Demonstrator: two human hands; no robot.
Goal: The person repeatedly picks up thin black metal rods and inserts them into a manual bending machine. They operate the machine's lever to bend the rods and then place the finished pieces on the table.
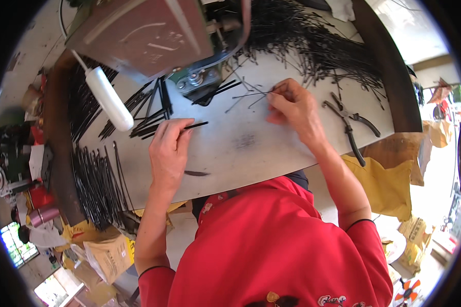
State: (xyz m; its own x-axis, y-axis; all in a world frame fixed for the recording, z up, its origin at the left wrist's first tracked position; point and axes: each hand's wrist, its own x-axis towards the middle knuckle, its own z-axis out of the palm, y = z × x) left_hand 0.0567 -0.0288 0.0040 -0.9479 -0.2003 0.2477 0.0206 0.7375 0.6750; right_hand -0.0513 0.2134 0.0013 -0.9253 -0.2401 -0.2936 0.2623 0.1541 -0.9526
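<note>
My left hand (170,148) is pinched on a short black rod (197,124), its end sticking out to the right over the pale worktable (271,148). My right hand (298,110) is raised a little farther off, thumb and fingertips closed on a thin dark wire piece (252,94) that points left. Several more thin wire pieces lie just beside those fingertips, so which of them are gripped is hard to make out. Between and beyond my hands is the metal base (192,82) of a bench machine, with black rods (221,92) lying against it.
The machine's brown head (143,38) overhangs the table, with a white lever handle (109,97) on its left. Pliers (349,123) lie to the right. Black wire pieces heap at the far right (312,46); a finished-looking bundle (97,184) sits near left. A raised dark rim (394,66) edges the table.
</note>
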